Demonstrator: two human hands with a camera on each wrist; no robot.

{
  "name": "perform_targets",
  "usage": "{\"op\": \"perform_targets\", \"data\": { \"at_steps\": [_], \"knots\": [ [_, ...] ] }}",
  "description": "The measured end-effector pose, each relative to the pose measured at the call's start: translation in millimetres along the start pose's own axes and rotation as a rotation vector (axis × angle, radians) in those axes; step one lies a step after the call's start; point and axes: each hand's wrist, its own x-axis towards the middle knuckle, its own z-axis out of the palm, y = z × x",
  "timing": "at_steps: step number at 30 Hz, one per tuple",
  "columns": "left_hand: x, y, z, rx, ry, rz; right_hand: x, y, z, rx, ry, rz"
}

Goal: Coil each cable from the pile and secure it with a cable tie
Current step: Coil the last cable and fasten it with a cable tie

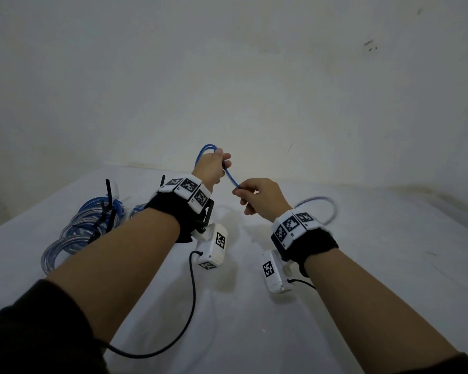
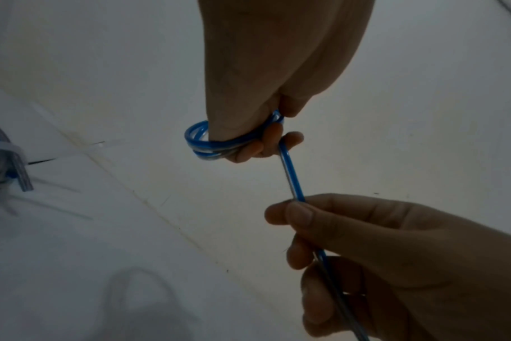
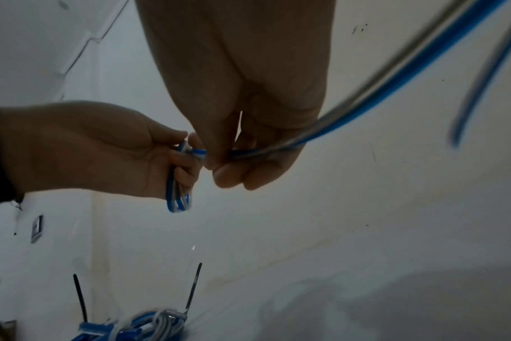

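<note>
- Coiled cables (image 1: 84,228): blue-and-clear loops lying near the left edge of the tabletop (image 1: 254,319), bound with black cable ties (image 1: 109,197) whose tails stand upright.
- Left hand (image 1: 210,167): raised above the far-middle part of the tabletop, fingers curled around a small coil of the blue cable (image 1: 229,178); a loop of it sticks out past the knuckles.
- Blue cable, free run: a short straight stretch passes from the left hand down to the right hand, held clear of the tabletop.
- Right hand (image 1: 260,197): just beside the left and a little nearer the person; thumb and forefinger pinch the cable, the other fingers curled loosely beneath.
- Cable slack (image 1: 322,205): behind the right wrist it curves in a blurred arc toward the right edge of the tabletop.
- Left wrist view only: several turns of the cable (image 2: 207,144) wrapped around the left thumb (image 2: 228,124) and pressed by the fingertips (image 2: 248,150); the cable running on through the right palm (image 2: 394,253).
- Right wrist view only: the coil (image 3: 178,198) hanging below the left hand (image 3: 96,150); the slack sweeping up and away, blurred; two tie tails (image 3: 194,286) above the bound coils.
- Head view only: both forearms, marker bands and wrist cameras.
</note>
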Motion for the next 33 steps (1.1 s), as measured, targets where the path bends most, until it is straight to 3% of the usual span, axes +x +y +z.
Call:
{"op": "perform_targets", "data": {
  "at_steps": [3, 7, 14, 18, 21, 25, 30, 33],
  "knots": [
    [1, -2, 3, 0.005, 0.006, 0.064, 0, 5, -1, 0.036, 0.042, 0.037],
    [3, 1, 3, -0.099, 0.080, 0.137, 0, 8, -4, -0.011, -0.099, 0.058],
    [8, 8, -4, -0.451, 0.116, 0.066, -4, 11, -19, 0.233, -0.208, 0.072],
    [4, 12, -5, -0.646, 0.030, 0.033, -1, 14, -29, 0.294, -0.268, 0.091],
    [-2, 14, -2, -0.798, -0.111, 0.003, 0, 16, -31, 0.323, -0.207, 0.111],
    [-11, 19, 0, -0.689, -0.217, 0.023, 6, 19, -34, 0.166, -0.034, 0.030],
    [-11, 20, -9, -0.614, -0.277, 0.050, 8, 20, -51, 0.078, -0.161, -0.018],
    [-11, 18, -11, -0.593, -0.291, 0.029, 8, 20, -57, -0.125, -0.173, -0.036]
  ]
}}
